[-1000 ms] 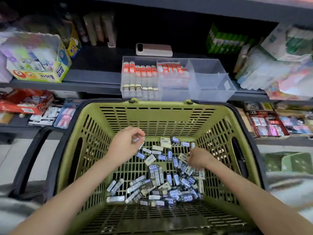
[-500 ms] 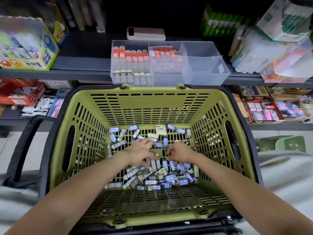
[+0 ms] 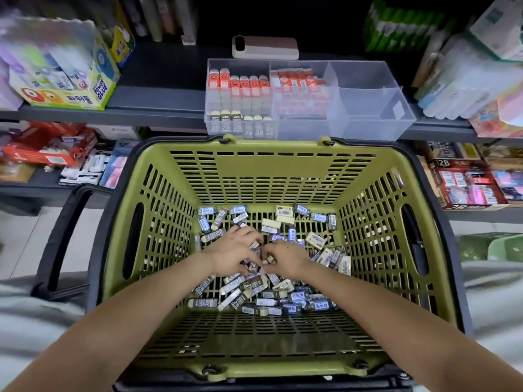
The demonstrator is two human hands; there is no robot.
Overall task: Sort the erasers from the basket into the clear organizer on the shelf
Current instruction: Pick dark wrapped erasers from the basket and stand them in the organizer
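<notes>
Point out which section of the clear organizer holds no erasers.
The rightmost section: it looks bare, while the middle and left ones are packed with red-sleeved erasers.

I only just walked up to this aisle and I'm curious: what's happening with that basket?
A person is sorting stock. Their left hand and right hand are both down in the green basket, fingers curled in among a loose pile of erasers. Whether either hand has hold of one is hard to tell. On the shelf behind the basket, the clear organizer has its left and middle sections stocked, and its right section holds none.
</notes>
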